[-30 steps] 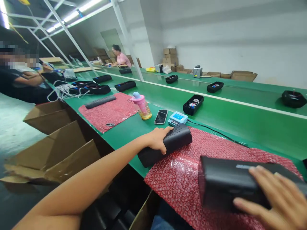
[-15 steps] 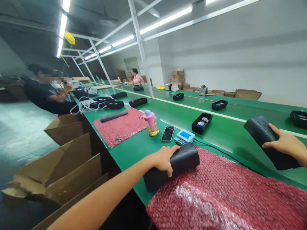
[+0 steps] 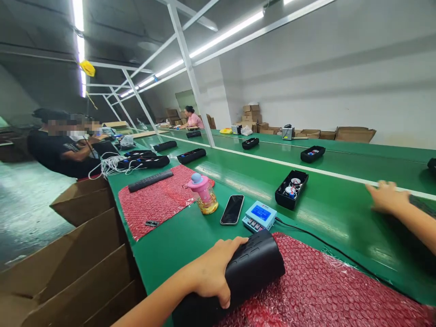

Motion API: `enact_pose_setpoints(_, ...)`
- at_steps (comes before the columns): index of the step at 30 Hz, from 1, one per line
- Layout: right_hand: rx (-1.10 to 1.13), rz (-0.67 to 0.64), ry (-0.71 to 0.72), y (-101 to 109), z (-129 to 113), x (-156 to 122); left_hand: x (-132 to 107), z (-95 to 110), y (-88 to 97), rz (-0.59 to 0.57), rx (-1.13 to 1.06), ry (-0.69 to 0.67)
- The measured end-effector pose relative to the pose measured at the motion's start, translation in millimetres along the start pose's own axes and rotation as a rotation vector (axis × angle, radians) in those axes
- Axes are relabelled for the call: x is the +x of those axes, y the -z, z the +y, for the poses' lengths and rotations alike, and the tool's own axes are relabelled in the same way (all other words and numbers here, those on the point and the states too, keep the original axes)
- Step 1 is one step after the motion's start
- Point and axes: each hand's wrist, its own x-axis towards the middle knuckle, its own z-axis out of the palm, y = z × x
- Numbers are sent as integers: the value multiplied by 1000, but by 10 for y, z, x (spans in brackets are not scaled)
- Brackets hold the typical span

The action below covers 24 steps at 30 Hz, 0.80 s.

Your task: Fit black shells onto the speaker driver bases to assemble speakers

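My left hand (image 3: 218,272) is wrapped over a black plastic speaker housing (image 3: 259,263) with a rounded top and moulded buttons. This housing rests tilted at the left edge of red bubble wrap (image 3: 327,281). Over the green conveyor belt, my right hand (image 3: 388,197) has its fingers stretched out. A second black housing (image 3: 424,205) lies by its wrist, partly hidden by the forearm and blurred; whether they touch I cannot tell. An open black housing (image 3: 292,190) with round drivers and wires sits on the belt between the hands.
Beside my left hand are a blue tester (image 3: 260,214) with a cable, a phone (image 3: 232,210) and a pink-lidded bottle (image 3: 204,195). Another bubble-wrap sheet (image 3: 153,200) bears a black strip. Cardboard boxes (image 3: 85,245) stand at lower left. Co-workers (image 3: 64,145) sit farther along the line.
My right hand has moved its black housing down to the belt and its fingers have spread. The left hand and its housing appear lower and nearer, as the view has shifted.
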Motion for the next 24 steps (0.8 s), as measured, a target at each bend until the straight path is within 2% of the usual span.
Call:
enact_pose_setpoints(3,7,-189,305,-202,-774,254,1,-8,-6,0,-11,2)
enact_pose_setpoints(5,-7,-263,409,-360,-1243,400,8,-29,-27,12,-14,4)
enact_pose_setpoints(8,-33,-336,489,-505,-1654,567,20,-65,-58,33,-8,-9)
enact_pose_setpoints(10,-51,-389,513,-499,-1730,636,24,-81,-65,31,0,-27)
enact_pose_setpoints(13,-74,-436,499,-381,-1703,654,30,-86,-57,13,8,-42)
enact_pose_setpoints(17,-92,-421,312,-243,-1676,523,42,-78,-36,1,7,-22)
enact_pose_setpoints(20,-96,-369,140,-237,-1704,373,49,-73,-25,0,13,-7)
enact_pose_setpoints(24,-80,-295,85,-299,-1768,191,47,-79,-27,-11,22,-21)
